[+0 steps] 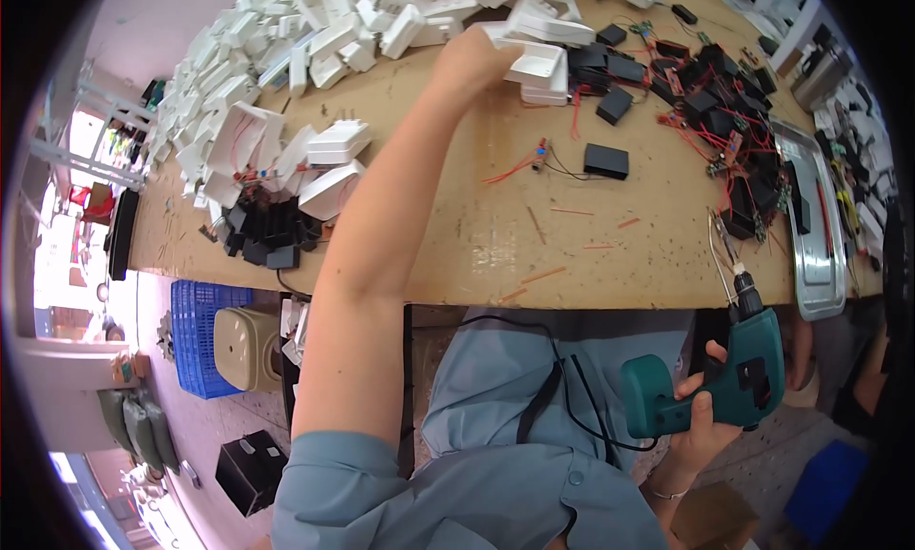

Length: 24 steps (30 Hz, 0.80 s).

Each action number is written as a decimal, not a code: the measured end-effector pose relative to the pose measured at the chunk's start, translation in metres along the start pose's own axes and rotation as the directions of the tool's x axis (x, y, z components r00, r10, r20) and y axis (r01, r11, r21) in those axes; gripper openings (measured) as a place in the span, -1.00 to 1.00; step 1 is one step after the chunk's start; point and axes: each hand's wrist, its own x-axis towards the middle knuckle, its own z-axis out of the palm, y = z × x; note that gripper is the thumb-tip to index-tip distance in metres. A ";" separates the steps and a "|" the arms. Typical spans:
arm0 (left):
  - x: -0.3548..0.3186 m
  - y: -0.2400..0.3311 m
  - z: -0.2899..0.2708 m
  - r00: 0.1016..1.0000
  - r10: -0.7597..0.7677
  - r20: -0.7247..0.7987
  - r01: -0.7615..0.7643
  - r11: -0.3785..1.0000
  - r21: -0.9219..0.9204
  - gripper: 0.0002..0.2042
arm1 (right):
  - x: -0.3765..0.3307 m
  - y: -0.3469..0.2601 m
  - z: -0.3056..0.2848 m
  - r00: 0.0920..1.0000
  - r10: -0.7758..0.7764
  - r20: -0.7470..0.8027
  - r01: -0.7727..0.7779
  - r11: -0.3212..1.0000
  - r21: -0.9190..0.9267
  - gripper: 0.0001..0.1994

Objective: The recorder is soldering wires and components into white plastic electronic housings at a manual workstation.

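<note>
My left arm stretches across the table, and my left hand [474, 64] is closed on the edge of an open white plastic housing [537, 64] by the big pile; its fingertips are partly hidden. In my right hand [703, 428], low at the right, is a green soldering gun [753, 369], its metal tip [731, 250] pointing up past the table edge. A black cord [610, 440] runs from the gun over my lap. On the table between the hands lie a black box [606, 161] and a small circuit board [541, 153] with red and black wires.
White housings [334, 40] are heaped at the back left. Black boxes with red-wired boards [705, 102] pile up at the right, beside a metal tray [822, 283]. More black boxes [267, 231] sit near the left front edge. A blue crate [195, 340] and beige stool [246, 350] stand below.
</note>
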 end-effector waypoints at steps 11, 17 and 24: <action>-0.091 0.011 -0.038 0.997 -0.008 0.075 0.049 0.827 -0.559 -0.80 | 0.006 0.006 -0.010 0.999 0.048 -0.012 -0.048 0.999 -0.003 -0.40; -0.142 0.045 -0.066 0.922 0.300 0.244 -0.205 0.914 -0.350 -0.87 | 0.002 0.003 -0.009 1.000 0.019 -0.008 -0.019 1.000 0.008 -0.41; -0.168 0.096 -0.014 0.649 0.680 0.342 -0.743 0.662 0.094 -0.90 | -0.008 -0.003 -0.008 1.000 0.019 -0.025 -0.019 1.000 0.000 -0.41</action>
